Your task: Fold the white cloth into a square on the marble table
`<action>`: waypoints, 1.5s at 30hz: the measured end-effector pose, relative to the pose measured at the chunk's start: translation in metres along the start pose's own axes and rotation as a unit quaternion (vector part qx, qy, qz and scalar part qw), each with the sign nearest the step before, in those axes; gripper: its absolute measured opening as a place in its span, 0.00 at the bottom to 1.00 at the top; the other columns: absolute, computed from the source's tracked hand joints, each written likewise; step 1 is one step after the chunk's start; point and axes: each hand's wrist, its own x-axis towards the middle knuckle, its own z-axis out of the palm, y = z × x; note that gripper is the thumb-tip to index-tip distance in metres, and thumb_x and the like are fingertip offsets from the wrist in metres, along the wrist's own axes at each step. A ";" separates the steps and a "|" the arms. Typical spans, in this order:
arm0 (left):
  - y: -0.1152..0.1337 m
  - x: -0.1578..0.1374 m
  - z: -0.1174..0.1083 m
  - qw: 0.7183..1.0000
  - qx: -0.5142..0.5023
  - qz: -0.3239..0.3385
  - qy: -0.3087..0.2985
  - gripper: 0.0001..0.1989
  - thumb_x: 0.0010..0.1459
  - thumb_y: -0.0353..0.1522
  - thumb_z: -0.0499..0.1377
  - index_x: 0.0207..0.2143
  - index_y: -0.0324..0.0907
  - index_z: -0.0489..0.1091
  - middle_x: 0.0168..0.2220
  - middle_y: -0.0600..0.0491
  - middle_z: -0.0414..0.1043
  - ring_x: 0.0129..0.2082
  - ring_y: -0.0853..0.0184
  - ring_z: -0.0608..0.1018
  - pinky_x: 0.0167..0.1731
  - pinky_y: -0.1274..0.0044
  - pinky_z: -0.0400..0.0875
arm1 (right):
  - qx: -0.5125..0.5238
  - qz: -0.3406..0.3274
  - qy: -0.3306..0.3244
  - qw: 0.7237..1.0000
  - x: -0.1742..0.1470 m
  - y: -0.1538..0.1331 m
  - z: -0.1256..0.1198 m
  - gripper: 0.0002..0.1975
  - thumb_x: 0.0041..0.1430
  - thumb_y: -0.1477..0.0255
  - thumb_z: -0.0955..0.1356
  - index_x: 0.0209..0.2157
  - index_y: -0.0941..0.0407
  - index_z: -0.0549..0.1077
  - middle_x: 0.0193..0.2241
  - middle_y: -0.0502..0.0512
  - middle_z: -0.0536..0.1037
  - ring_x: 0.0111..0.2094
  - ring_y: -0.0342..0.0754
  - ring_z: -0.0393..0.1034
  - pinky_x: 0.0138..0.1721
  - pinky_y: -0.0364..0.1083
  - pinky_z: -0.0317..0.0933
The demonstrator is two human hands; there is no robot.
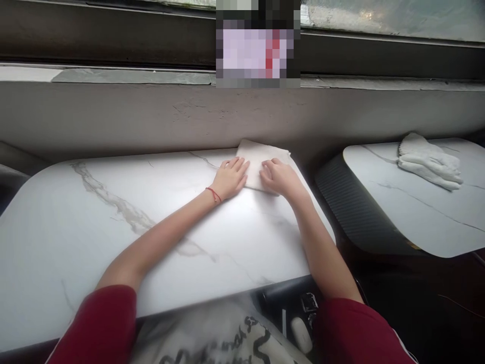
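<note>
A folded white cloth (254, 154) lies at the far right corner of a white marble-patterned tabletop (151, 202), its back edge reaching the wall side. My left hand (230, 178) rests palm down on the cloth's left edge, fingers stretched out, a red string bracelet on the wrist. On the cloth's right part is my right hand (278, 177), its fingers curled in and closed against the fabric. What lies under its palm is hidden.
To the right, another marble-patterned table (428, 212) carries a crumpled white cloth (428, 159). A grey wall (151, 111) runs behind both tables, below a window ledge. Under the front edge are a printed plastic bag (223, 333) and a white object (301, 333).
</note>
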 end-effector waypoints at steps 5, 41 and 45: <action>0.006 -0.004 -0.014 1.000 0.017 0.002 -0.013 0.24 0.67 0.33 0.46 0.60 0.31 0.66 0.59 0.36 0.69 0.60 0.48 0.68 0.55 0.61 0.63 | -0.028 -0.032 0.005 0.999 0.001 -0.004 -0.001 0.21 0.68 0.72 0.57 0.54 0.64 0.72 0.51 0.70 0.76 0.50 0.61 0.71 0.47 0.52 0.60; -0.046 -0.064 -0.087 0.947 0.006 -0.267 -0.180 0.31 0.58 0.56 0.55 0.47 0.37 0.68 0.40 0.40 0.79 0.43 0.51 0.79 0.41 0.69 0.66 | 0.096 -0.352 0.059 0.929 -0.040 -0.065 0.019 0.15 0.67 0.75 0.58 0.40 0.59 0.75 0.41 0.63 0.78 0.35 0.49 0.69 0.34 0.47 0.59; -0.061 -0.062 -0.071 0.961 0.046 -0.258 -0.082 0.27 0.63 0.48 0.55 0.52 0.33 0.64 0.48 0.34 0.75 0.51 0.47 0.76 0.51 0.63 0.64 | 0.051 -0.366 0.079 0.926 -0.034 -0.069 0.037 0.17 0.67 0.78 0.58 0.50 0.62 0.73 0.53 0.70 0.75 0.53 0.58 0.71 0.44 0.52 0.64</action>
